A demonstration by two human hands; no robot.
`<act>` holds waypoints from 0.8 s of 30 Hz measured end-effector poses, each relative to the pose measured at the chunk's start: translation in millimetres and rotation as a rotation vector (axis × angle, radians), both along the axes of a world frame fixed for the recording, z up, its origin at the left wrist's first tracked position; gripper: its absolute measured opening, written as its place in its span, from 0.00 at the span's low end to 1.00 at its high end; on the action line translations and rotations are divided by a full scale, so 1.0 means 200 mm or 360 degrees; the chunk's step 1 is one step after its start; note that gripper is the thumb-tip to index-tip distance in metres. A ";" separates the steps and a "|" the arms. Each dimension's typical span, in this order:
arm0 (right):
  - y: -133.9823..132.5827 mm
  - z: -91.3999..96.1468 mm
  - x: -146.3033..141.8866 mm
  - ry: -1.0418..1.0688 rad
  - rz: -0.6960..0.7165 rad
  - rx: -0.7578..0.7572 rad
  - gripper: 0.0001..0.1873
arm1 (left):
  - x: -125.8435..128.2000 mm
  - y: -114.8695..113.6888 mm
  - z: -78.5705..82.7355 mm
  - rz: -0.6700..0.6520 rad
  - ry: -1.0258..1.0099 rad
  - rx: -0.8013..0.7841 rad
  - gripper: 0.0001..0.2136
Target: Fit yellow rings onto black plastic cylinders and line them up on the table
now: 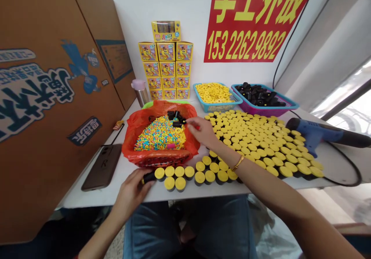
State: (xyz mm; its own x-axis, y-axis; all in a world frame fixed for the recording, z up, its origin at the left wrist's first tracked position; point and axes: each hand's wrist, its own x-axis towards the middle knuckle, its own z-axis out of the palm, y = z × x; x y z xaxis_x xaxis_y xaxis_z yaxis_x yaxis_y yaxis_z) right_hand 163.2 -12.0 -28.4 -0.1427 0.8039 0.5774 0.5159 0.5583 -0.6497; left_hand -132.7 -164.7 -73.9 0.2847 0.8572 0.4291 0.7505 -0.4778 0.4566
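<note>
L hand (131, 193) is gripping low in front, fingers curling round, L forearm (98, 236) rising from bottom left. R hand (203, 132) is reaching fwd & palm-down, fingers (189, 122) stretching out, wrist bending slightly, R forearm (278, 193) extending across from bottom right.

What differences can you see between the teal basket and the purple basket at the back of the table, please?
The teal basket holds flat yellow rings, while the purple basket holds black cylindrical pieces. The teal basket stands left of the purple basket. Both are shallow, open plastic baskets, side by side.
</note>
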 end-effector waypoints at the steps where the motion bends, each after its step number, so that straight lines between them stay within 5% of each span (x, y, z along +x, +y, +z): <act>1: 0.02 0.01 0.05 0.0095 -0.0081 -0.0004 0.12 | 0.00 0.00 0.00 0.0004 -0.0023 -0.0002 0.12; 8: 0.11 0.06 0.39 0.0033 -0.0272 -0.0274 0.09 | 0.01 0.04 0.12 -0.0195 0.0060 -0.0378 0.14; 15: 0.05 0.07 0.14 -0.0236 0.0052 -0.0181 0.11 | 0.04 0.04 0.09 -0.0131 -0.0070 -0.0531 0.20; 20: 0.01 0.10 -0.18 -0.0843 0.0485 -0.0117 0.08 | -0.04 0.10 0.40 -0.0160 0.0120 -0.0221 0.11; 24: 0.01 0.07 -0.34 -0.1035 0.0871 -0.0477 0.14 | 0.10 0.46 0.60 -0.0105 0.0056 0.0082 0.09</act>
State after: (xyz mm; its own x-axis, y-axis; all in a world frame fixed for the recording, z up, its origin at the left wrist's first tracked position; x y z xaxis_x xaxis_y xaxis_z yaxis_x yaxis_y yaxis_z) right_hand 95.3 -9.4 -14.6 -0.7750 0.6314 0.0260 0.5443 0.6878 -0.4802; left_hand -112.1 -72.9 46.2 0.3557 0.8131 0.4608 0.7317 -0.5491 0.4040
